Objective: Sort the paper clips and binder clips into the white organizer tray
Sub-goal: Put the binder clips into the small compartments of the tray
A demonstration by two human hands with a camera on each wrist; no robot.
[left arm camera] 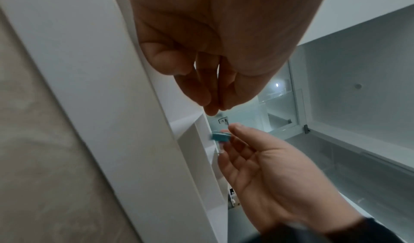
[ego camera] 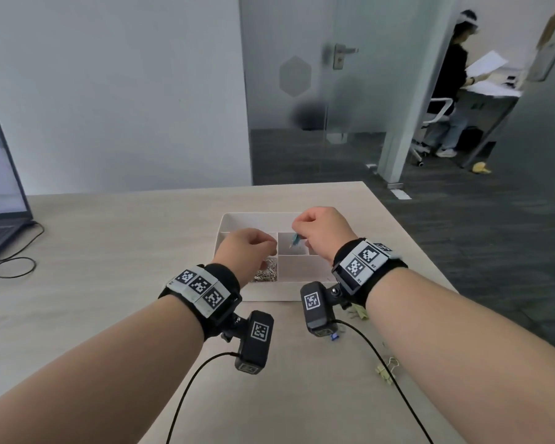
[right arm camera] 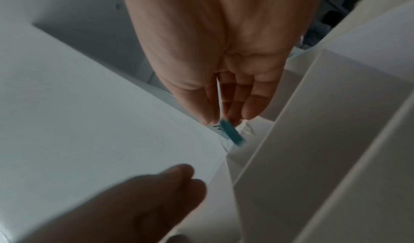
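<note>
The white organizer tray (ego camera: 257,215) lies mid-table, with silver paper clips (ego camera: 265,271) heaped in its near-left compartment. My right hand (ego camera: 297,227) hovers over a small middle compartment and pinches a teal binder clip (ego camera: 294,241), which hangs below its fingertips. In the right wrist view the teal binder clip (right arm camera: 232,133) is blurred just under my right hand (right arm camera: 224,119). My left hand (ego camera: 269,243) hangs over the tray's left side above the paper clips. In the left wrist view my left hand (left arm camera: 212,108) has its fingertips drawn together with nothing visible between them.
Loose on the table near me are yellow-green binder clips (ego camera: 385,371) and a blue one (ego camera: 334,337) under the right wrist camera. An open laptop (ego camera: 0,187) with its cable sits far left. The table's right edge runs close to the tray. A person stands beyond the glass door.
</note>
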